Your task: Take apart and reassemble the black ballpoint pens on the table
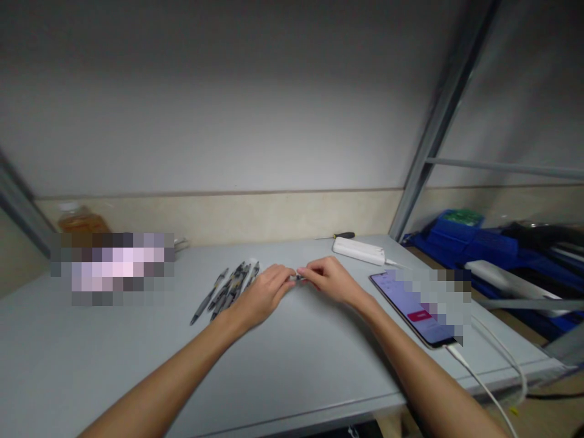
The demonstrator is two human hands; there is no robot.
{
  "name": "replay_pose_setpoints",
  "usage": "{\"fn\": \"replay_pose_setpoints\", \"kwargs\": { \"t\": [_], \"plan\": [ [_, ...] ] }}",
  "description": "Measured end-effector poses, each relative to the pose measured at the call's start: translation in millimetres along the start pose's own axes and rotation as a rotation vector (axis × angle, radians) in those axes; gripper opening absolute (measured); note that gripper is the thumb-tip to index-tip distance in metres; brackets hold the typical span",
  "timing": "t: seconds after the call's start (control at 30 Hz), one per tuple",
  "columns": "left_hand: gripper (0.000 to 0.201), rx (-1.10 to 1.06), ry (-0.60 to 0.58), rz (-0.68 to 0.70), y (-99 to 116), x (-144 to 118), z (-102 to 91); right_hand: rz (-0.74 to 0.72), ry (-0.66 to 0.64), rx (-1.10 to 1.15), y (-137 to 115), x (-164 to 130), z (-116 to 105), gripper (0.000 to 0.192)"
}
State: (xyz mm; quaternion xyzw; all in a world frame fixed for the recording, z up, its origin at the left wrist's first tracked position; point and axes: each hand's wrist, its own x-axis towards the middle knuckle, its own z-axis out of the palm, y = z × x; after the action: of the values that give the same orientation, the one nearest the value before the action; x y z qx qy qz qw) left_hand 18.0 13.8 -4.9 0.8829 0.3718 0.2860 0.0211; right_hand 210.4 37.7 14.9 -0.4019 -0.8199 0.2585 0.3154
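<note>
the left hand (268,291) and right hand (332,280) pinch a small, mostly hidden piece (298,277) between them above the table (292,365), with grey pens (230,289) beside the left, a white bar (358,250) and screwdriver (345,235) beyond the right, and a phone (404,307) near the right forearm.

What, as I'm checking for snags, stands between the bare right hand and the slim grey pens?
The left hand, just right of the pens, lies between them and the right hand. No other obstacle shows.
</note>
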Motion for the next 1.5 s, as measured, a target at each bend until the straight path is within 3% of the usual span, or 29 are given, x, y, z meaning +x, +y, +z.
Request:
{"fn": "replay_pose_setpoints", "kwargs": {
  "t": [0.2, 0.37, 0.57, 0.7, 0.83, 1.1, 1.4, 1.43, 1.5],
  "plan": [
    [0.028, 0.199, 0.032, -0.043, -19.0, 0.2, -12.6, 0.173, 0.132, 0.123, 1.6, 2.4, -7.7, 0.048],
    [0.031, 0.296, 0.026, -0.009, -27.9, -0.5, -18.1, 0.239, -0.03, 0.173, 3.1, 0.7, -8.8, 0.047],
    [0.03, 0.517, 0.012, 0.115, -13.5, 1.7, -10.6, 0.018, -0.048, -0.325, -3.9, -4.1, 5.7, 0.031],
    [0.02, 0.616, 0.007, 0.217, -2.2, 3.5, 1.3, 0.086, -0.105, -0.594, -7.1, -5.8, 19.9, 0.036],
    [0.02, 0.62, 0.012, 0.186, 2.6, 4.9, 7.8, 0.184, -0.117, -0.714, -8.4, -5.3, 27.0, 0.038],
    [0.028, 0.394, -0.004, -0.086, 11.6, 5.7, 6.5, 0.167, -0.067, -0.884, -22.0, -4.5, 24.7, 0.045],
    [0.047, -0.434, -0.343, -0.498, -7.7, 10.3, 4.6, 0.093, -0.083, -0.904, -21.3, -4.4, 34.0, 0.041],
    [0.047, -0.456, -0.34, -0.506, -9.3, 9.0, 5.5, 0.106, -0.095, -0.898, -21.4, -4.3, 34.5, 0.041],
    [0.045, -0.41, -0.226, -0.451, -9.3, 6.2, 6.8, 0.158, -0.103, -0.895, -20.9, -4.1, 32.5, 0.041]
  ]
}}
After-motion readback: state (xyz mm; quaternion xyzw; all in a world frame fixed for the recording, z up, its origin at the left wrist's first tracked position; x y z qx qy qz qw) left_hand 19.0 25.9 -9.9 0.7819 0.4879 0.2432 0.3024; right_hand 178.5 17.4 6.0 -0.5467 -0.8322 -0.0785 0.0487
